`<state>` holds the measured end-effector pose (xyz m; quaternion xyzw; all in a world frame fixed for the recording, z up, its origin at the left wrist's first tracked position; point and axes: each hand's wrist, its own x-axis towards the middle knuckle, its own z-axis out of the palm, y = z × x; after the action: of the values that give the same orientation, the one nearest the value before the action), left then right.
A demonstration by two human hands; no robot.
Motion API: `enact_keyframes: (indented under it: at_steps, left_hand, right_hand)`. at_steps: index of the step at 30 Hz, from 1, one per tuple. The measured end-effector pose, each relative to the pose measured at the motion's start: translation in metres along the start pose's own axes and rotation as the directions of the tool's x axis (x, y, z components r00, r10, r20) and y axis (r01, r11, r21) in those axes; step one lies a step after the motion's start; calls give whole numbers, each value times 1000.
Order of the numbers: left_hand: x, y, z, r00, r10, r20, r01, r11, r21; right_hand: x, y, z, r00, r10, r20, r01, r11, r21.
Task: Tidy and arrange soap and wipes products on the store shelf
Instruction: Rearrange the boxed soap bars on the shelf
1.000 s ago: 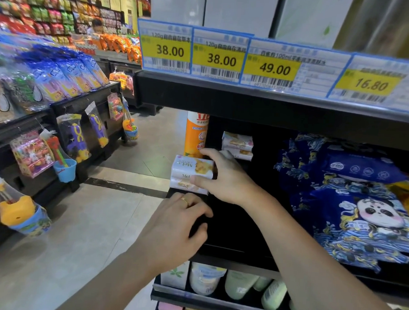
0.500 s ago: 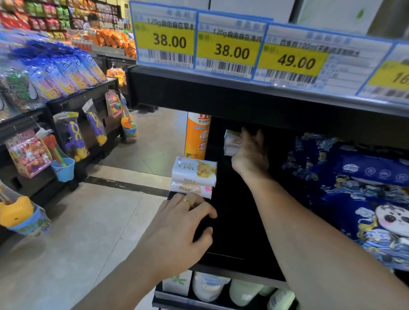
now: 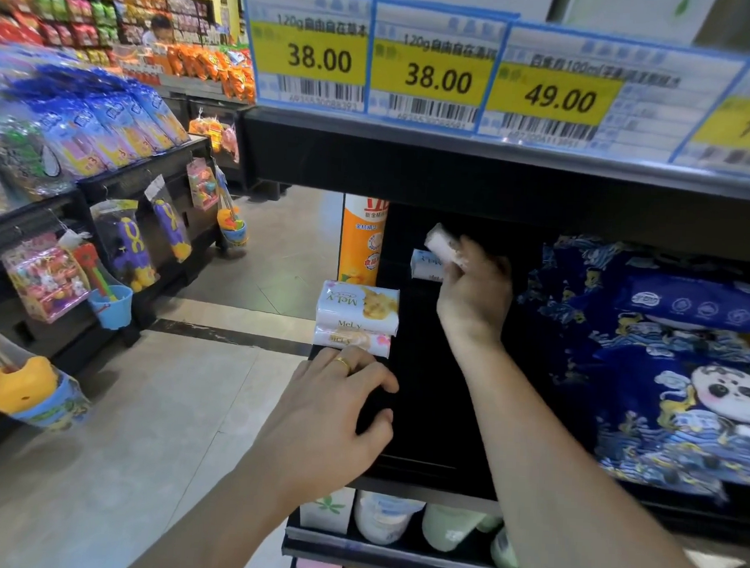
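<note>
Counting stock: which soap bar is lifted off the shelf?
The bar in the right hand, tilted in its grip at the back; the others lie flat.

Yellow price tags (image 3: 436, 72) above, toys (image 3: 45, 275) left

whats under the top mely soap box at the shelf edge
A second soap box lies directly beneath the top MeLy box. The left hand covers the shelf edge below them.
</note>
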<state>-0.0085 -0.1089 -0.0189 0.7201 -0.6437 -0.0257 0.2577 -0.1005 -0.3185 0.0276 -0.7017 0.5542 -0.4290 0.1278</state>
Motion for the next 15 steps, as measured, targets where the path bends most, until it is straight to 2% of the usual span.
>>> enact_keyframes:
  at_steps: [4, 6, 8, 11, 13, 15]
  left_hand:
    - [0, 3, -3, 1000, -12, -24, 11, 999, -45]
    - [0, 6, -3, 998, -36, -58, 26, 986, -166]
    - [-1, 14, -3, 994, -106, -40, 85, 930, -357]
    - [3, 32, -2, 980, -184, 73, 180, 676, -714]
    - [8, 44, -2, 969, -214, 126, 222, 523, -823]
    - [11, 51, -1, 957, -252, 146, 247, 436, -866]
  right_hand:
    - [-70, 11, -42, 997, -66, -33, 70, 982, 176]
    - [-105, 19, -59, 996, -80, -34, 86, 969, 231]
    - [-132, 25, -72, 995, -95, -26, 98, 953, 286]
    - [-149, 31, -86, 985, -166, -41, 170, 921, 350]
    - [-154, 36, -93, 960, -277, -40, 271, 887, 375]
    - [-155, 42, -100, 916, -400, -25, 385, 860, 335]
